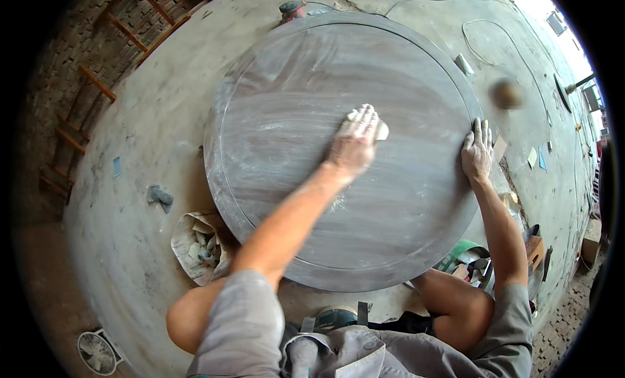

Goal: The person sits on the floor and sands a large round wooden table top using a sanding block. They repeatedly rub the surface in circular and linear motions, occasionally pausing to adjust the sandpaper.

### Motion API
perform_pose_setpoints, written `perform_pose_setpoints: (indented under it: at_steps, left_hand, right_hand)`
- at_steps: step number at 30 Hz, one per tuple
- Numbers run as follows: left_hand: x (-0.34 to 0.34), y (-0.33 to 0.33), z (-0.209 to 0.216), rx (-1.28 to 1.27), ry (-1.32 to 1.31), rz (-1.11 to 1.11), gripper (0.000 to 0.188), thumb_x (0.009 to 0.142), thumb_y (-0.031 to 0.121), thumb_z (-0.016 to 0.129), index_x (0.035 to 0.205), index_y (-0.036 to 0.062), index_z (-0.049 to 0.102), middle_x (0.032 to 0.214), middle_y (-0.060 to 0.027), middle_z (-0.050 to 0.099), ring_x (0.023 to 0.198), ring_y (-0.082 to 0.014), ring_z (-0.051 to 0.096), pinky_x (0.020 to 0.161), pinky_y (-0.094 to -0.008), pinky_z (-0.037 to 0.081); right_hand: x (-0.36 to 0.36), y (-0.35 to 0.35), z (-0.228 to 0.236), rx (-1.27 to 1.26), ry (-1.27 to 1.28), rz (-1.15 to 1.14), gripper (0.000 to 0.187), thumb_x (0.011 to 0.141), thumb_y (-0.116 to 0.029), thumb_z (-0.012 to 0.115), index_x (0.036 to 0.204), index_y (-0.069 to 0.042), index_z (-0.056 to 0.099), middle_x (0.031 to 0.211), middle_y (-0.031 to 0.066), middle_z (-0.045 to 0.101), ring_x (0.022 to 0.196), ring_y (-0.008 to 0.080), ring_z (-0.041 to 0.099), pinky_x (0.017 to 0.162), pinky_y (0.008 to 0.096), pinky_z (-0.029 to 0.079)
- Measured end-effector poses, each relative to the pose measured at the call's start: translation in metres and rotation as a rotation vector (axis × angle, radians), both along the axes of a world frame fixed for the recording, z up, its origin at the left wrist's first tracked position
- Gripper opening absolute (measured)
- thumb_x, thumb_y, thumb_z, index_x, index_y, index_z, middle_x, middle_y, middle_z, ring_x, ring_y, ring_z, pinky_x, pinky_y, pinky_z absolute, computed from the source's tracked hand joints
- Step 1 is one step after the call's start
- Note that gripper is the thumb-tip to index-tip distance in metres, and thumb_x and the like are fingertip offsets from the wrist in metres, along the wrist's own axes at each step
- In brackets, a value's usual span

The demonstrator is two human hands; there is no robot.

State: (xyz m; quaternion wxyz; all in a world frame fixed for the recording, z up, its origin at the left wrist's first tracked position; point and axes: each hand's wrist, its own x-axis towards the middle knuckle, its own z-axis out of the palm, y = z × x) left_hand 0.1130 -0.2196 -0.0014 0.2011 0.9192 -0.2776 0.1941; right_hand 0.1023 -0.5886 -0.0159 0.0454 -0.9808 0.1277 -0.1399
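Note:
A large round grey tabletop [293, 196] lies in front of me, streaked with pale dust and marked by a thin ring near its rim. My left hand [355, 138] presses a folded, pale piece of sandpaper [383, 131] onto the surface, a little right of the middle. The fingers lie close together over the sandpaper and hide most of it. At the right rim rests my right hand [478, 153], its fingers stretched out and holding nothing.
A fabric bag [185, 251] with scraps stands at the lower left, near a grey rag [159, 197]. A green container [459, 253] with tools sits at the lower right. Beyond the far rim lies a red power tool [292, 11]; a cord [469, 36] crosses the floor.

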Motion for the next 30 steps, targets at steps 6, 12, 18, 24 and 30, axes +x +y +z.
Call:
perform_pose_setpoints:
  at_steps: [6,12,18,24,30]
  left_hand:
    - [-0.003,0.114,-0.008,-0.024,0.121,0.248,0.038,0.101,0.005,0.052,0.138,-0.0023,0.056,0.147,-0.0254,0.052,0.143,-0.0395,0.044,0.122,-0.0521,0.032]
    - [-0.01,-0.04,-0.002,-0.056,0.04,-0.074,0.044,0.096,0.004,0.056,0.138,-0.0085,0.054,0.139,-0.0286,0.058,0.136,-0.0391,0.053,0.118,-0.0479,0.039]
    - [-0.005,0.115,0.0,-0.095,0.156,0.185,0.039,0.101,0.01,0.054,0.138,-0.0028,0.055,0.143,-0.0262,0.055,0.134,-0.0383,0.054,0.115,-0.0493,0.043]
    - [-0.015,-0.012,-0.006,-0.02,0.088,0.005,0.042,0.098,0.006,0.056,0.138,-0.0071,0.055,0.144,-0.0265,0.054,0.138,-0.0385,0.05,0.121,-0.0492,0.036]
    - [0.024,0.16,-0.008,0.059,0.153,0.292,0.044,0.106,0.02,0.049,0.143,-0.0041,0.05,0.147,-0.027,0.051,0.14,-0.0399,0.048,0.122,-0.0451,0.034]
  right_hand:
    - [-0.007,-0.001,0.004,0.008,0.0,-0.047,0.055,0.104,-0.031,0.04,0.157,-0.014,0.039,0.165,0.0157,0.031,0.151,0.0357,0.03,0.122,0.049,0.025]
    - [0.004,0.011,0.006,0.02,-0.007,-0.004,0.055,0.104,-0.032,0.039,0.157,-0.015,0.039,0.165,0.0148,0.031,0.151,0.0353,0.03,0.122,0.0487,0.025]
    - [-0.003,0.004,0.004,-0.007,-0.001,-0.036,0.056,0.104,-0.031,0.039,0.157,-0.013,0.039,0.165,0.0152,0.032,0.151,0.0349,0.031,0.122,0.0483,0.025]
    - [0.001,0.012,0.006,0.026,0.016,0.004,0.057,0.104,-0.031,0.039,0.157,-0.011,0.038,0.165,0.0163,0.03,0.152,0.0351,0.029,0.123,0.0472,0.022]
    - [-0.005,0.002,0.003,0.0,0.021,-0.03,0.057,0.104,-0.031,0.038,0.158,-0.013,0.037,0.166,0.0154,0.029,0.152,0.0345,0.028,0.123,0.0481,0.022]
